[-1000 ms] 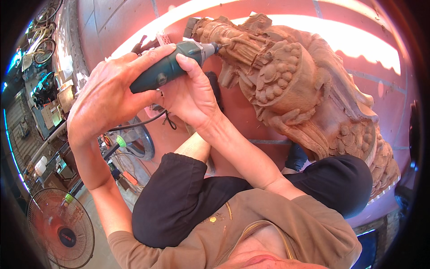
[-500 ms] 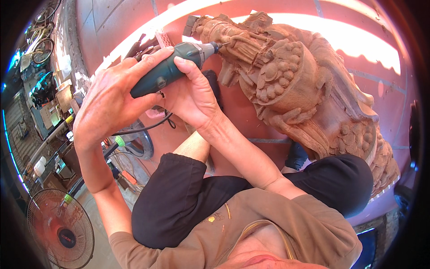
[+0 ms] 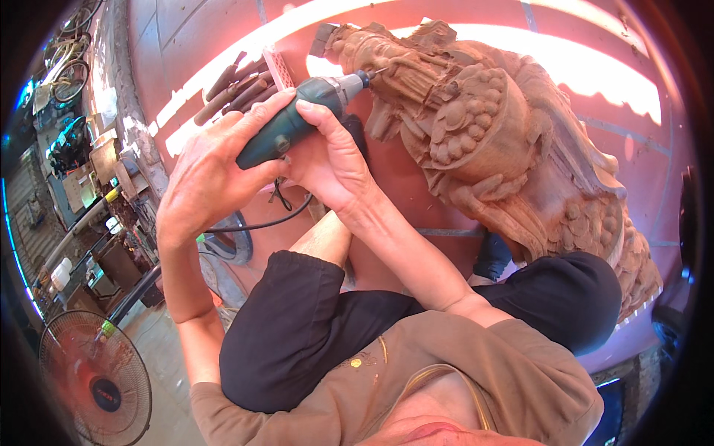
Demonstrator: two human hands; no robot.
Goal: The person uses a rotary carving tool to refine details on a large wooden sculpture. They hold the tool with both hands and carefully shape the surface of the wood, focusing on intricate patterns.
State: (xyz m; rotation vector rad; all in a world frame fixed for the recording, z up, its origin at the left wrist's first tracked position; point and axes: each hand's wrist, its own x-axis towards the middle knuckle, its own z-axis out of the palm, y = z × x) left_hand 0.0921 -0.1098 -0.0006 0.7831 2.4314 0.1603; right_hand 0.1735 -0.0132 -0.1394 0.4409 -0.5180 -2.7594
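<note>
Both my hands are wrapped round a dark green rotary tool [image 3: 291, 125] with a grey nose and a thin bit. My left hand [image 3: 216, 163] grips its rear and upper side, thumb and forefinger along the body. From below, my right hand [image 3: 331, 160] supports it, the thumb lying on top near the nose. The bit's tip meets, or nearly meets, the upper end of a carved wooden figure [image 3: 513, 163] lying on its side to the right. Rounded fruit-like lumps in a bowl shape show in its carving. My right palm hides part of the tool's underside.
Carving tools with wooden handles [image 3: 236, 88] lie beside a pink plastic basket [image 3: 278, 68] beyond my hands. The tool's black cord [image 3: 260, 225] hangs below my wrists. A standing fan [image 3: 97, 379] is at the lower left, with cluttered equipment above it. Red tiles [image 3: 201, 37] cover the floor.
My left hand and the rear of the rotary tool have shifted right and slightly down, making the tool steeper. More of the wooden-handled tools now shows. The carved figure stays in place.
</note>
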